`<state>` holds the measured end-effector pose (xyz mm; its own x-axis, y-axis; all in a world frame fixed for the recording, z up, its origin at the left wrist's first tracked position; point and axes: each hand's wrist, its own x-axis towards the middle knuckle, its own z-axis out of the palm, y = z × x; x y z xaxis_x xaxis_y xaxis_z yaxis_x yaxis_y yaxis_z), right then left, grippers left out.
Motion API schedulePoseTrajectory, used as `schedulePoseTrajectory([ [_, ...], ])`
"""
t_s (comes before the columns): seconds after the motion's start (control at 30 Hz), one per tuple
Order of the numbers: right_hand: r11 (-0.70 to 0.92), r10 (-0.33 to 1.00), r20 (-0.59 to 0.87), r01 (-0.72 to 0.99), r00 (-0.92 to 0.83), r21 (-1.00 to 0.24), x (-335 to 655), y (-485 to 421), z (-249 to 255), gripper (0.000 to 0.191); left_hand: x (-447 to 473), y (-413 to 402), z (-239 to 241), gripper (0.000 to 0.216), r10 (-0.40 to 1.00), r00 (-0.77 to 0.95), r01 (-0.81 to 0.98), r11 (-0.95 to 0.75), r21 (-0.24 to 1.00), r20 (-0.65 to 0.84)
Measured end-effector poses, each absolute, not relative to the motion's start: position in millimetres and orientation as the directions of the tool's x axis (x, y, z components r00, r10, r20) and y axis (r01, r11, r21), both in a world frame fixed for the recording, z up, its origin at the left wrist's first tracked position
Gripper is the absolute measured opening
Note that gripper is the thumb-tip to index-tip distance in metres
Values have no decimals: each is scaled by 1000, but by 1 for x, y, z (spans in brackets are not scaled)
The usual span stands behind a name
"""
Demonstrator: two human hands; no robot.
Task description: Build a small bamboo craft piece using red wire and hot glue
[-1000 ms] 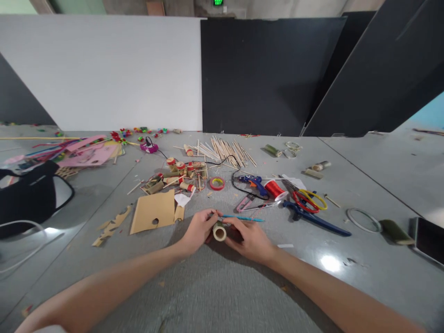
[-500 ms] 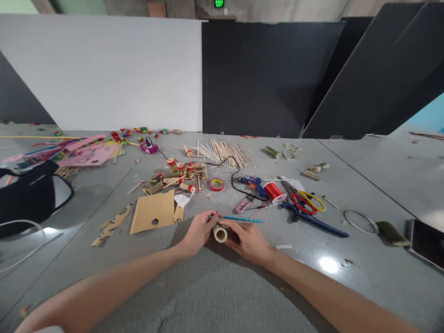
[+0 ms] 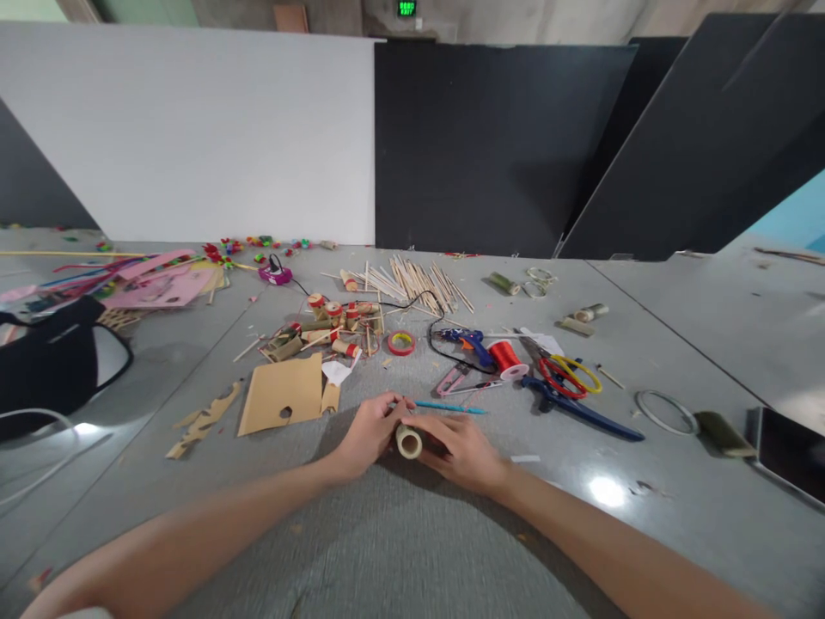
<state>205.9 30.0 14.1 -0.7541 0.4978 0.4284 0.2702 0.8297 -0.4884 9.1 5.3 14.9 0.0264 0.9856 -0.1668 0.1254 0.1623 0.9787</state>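
A short bamboo tube sits between my hands, its hollow end facing me. My left hand has its fingers closed around the tube's left side and far end. From the other side, my right hand grips it, fingers reaching over the top and thumb low on the right. The fingertips of both hands come together behind the rim, where details are too small to make out. Just beyond my right fingers lies a blue pencil. A roll of red-and-yellow tape lies farther off.
To the left is cardboard with a hole. Behind it lie bamboo pieces wound in red and wooden sticks. Rightward are a glue gun, red wire spool, scissors and a blue-handled saw. Panels stand behind.
Both hands keep their hold on the bamboo tube, with a slight shift of the right fingers over its top. The whole view has drifted slightly.
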Motion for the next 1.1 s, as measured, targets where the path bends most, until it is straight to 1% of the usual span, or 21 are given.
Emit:
schedulePoseTrajectory([
  [0.2,785,539,396,274,-743,-556,205,31,17,38,7,6,11,43,994,35,108,99,989,-103],
  [0.3,773,556,382,289,-738,-565,205,31,18,37,6,7,9,41,998,17,117,57,991,-60],
  [0.4,777,558,378,306,-738,-550,206,31,19,36,5,8,9,38,1000,5,136,24,990,-25],
  [0.57,791,556,394,322,-731,-520,206,31,18,37,5,8,8,38,999,-3,138,43,989,-43],
  [0.77,808,543,419,317,-728,-496,206,31,17,37,5,7,6,38,999,-24,171,33,985,-29],
  [0.9,831,519,422,323,-743,-452,207,32,15,36,5,4,8,37,998,-16,132,61,989,-60],
  [1.0,842,510,416,338,-753,-420,207,32,12,39,5,2,12,37,1000,7,90,27,996,-28],
  [1.1,823,542,406,367,-736,-434,206,32,11,43,5,0,15,40,999,25,41,-22,999,21],
])
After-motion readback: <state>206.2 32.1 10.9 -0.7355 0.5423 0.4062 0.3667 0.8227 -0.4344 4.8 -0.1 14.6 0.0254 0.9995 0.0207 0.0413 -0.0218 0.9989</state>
